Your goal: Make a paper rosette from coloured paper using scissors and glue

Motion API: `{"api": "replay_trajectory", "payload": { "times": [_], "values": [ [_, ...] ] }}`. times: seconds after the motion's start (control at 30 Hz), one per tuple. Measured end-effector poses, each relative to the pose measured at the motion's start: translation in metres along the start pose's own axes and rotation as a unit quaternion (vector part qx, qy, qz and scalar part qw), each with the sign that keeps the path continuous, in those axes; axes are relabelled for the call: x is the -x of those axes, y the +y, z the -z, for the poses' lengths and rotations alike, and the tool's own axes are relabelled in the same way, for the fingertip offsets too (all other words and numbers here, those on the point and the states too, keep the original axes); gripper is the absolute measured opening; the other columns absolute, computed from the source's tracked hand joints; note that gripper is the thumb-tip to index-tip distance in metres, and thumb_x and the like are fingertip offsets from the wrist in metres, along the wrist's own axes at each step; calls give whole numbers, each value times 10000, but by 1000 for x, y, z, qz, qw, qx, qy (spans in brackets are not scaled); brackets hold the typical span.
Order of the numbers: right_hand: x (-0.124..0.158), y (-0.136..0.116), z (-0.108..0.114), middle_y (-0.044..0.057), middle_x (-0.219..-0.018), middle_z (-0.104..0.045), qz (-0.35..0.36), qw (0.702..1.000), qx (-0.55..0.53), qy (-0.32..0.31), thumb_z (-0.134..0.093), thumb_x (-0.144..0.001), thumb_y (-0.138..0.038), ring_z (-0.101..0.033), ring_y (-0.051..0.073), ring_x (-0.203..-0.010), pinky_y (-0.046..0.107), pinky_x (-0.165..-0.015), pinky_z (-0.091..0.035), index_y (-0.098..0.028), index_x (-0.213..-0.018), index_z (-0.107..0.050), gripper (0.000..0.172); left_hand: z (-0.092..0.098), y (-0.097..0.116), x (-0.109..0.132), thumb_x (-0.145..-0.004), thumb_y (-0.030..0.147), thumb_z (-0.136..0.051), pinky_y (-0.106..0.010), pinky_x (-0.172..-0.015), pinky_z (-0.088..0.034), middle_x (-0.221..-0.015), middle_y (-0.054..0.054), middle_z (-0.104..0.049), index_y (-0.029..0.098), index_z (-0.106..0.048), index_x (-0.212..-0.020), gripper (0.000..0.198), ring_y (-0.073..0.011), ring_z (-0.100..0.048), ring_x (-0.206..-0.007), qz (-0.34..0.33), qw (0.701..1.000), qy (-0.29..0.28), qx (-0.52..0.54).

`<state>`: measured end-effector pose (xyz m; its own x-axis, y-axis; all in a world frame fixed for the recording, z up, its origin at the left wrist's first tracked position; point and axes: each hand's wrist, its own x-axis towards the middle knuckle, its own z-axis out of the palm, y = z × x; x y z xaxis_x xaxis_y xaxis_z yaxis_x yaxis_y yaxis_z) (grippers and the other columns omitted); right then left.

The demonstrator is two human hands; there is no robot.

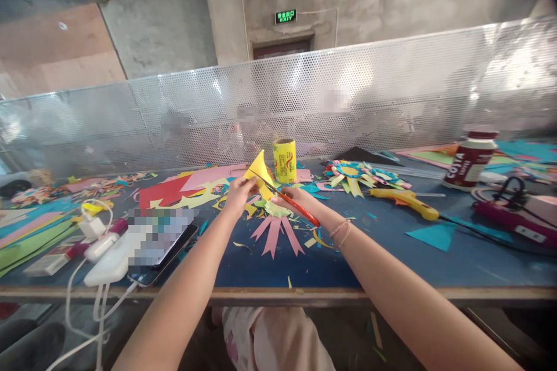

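A piece of yellow paper is pinched in my left hand, tilted up above the table. My right hand is closed on red-handled scissors, whose blades lie across the yellow paper. Beneath the hands, a rosette with pink paper strips rests on the blue table top, its upper part partly covered by the scissors. Just behind my hands stands a yellow cardboard tube. Small paper scraps are scattered around.
Right of the hands are finished paper rosettes, a yellow glue gun, a Costa bottle and a purple power strip. On the left lie red paper, a phone and a white power bank with cables.
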<state>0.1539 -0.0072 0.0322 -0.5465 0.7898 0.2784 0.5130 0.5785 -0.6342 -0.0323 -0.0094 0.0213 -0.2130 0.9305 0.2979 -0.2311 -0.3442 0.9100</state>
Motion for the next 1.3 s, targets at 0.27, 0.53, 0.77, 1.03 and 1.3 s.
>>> {"api": "replay_trajectory", "payload": {
  "times": [0.27, 0.53, 0.77, 1.03, 1.3],
  "values": [
    [-3, 2, -3, -27, -534, -421, -14, 1000, 16, 17, -468, -683, -739, -376, 100, -514, 247, -495, -287, -188, -611, -458, 555, -1, 1, 2, -541, 333, -781, -281, -663, -493, -711, -37, -672, 123, -676, -748, 313, -147, -615, -651, 9, 999, -37, 16],
    [-4, 3, -4, -23, -527, -431, -8, 999, 16, 33, -488, -669, -739, -371, 99, -503, 247, -492, -294, -191, -588, -470, 554, -1, 1, 1, -565, 305, -751, -291, -683, -495, -699, -45, -665, 122, -667, -729, 259, -168, -635, -691, 14, 1000, -27, 9],
    [-2, 2, -2, -34, -556, -429, 13, 1000, 6, 3, -466, -725, -696, -384, 99, -518, 246, -496, -297, -194, -617, -434, 514, -3, 3, 5, -542, 267, -751, -254, -589, -476, -654, -33, -651, 123, -660, -673, 215, -130, -596, -582, 42, 999, -27, -14],
    [-3, 1, -2, -29, -522, -414, -10, 999, 25, 28, -480, -697, -716, -377, 101, -521, 251, -509, -288, -197, -559, -419, 540, -3, -1, 5, -576, 318, -747, -261, -602, -480, -700, -59, -676, 123, -690, -721, 250, -140, -606, -613, 38, 996, -74, -36],
    [-3, 3, -2, -37, -543, -424, 8, 1000, -6, 17, -512, -683, -700, -371, 95, -523, 244, -500, -291, -192, -612, -456, 515, -5, 2, 8, -562, 315, -751, -252, -568, -467, -638, -36, -644, 128, -666, -678, 236, -127, -582, -563, 43, 996, -66, -36]
  ]
}}
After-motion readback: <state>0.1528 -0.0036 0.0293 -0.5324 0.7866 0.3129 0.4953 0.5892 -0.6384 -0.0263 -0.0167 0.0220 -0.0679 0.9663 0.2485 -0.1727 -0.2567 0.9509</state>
